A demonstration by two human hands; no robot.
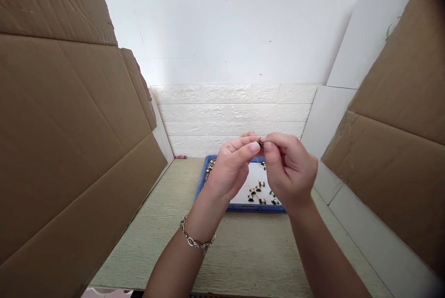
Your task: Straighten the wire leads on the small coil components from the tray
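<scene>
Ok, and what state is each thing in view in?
Held component: off the table, partly hidden
Left hand: pinching the component
Right hand: pinched closed at it
Blue tray: uncovered
Loose components: scattered in the tray
Bracelet: worn, left wrist
Left cardboard panel: creased, edge torn

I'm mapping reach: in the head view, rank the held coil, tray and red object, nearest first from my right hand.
1. Coil: against the right hand, on its left.
2. Tray: below it.
3. Red object: farther left, near the wall.

Two hands (231, 163) (292, 166), one bracelet (192, 241), one blue tray (267, 208), at least ten coils (262, 201)
</scene>
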